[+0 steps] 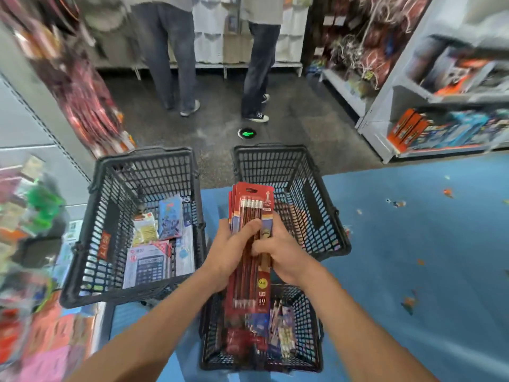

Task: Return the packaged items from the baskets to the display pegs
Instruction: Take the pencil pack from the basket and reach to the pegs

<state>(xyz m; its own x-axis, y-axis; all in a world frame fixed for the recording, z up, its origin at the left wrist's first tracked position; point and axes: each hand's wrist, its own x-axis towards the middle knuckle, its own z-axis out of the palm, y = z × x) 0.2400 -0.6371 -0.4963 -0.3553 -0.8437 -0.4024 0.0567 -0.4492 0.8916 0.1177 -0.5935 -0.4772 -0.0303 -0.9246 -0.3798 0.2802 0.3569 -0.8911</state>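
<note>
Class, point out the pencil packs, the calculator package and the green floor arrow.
pencil packs (pixel 250 212): head view, front pack below the erasers.
calculator package (pixel 150 267): head view, on the keypad.
green floor arrow (pixel 247 133): head view, its middle.

The pencil pack (pixel 248 279) reads "10"; floor disc (pixel 246 133) shows green arrow.

3 black mesh baskets stand on the floor (pixel 399 244): the left basket (pixel 82 244), the far basket (pixel 275 150) and the near basket (pixel 314 354). 2 hands are in view, the left hand (pixel 228 252) and the right hand (pixel 283 256), both wrapped round 1 stack of pencil packs (pixel 252 288). Its fanned top edges show at least 3 packs; the exact number is hidden. The front pack shows 6 eraser ends. The left basket holds at least 5 packs, 1 of them a calculator pack (pixel 150 268). The near basket's packs are too jumbled to count. 2 people stand beyond the baskets, the left person (pixel 170 51) and the right person (pixel 259 64). 1 green arrow marker (pixel 247 133) lies on the floor.
</note>
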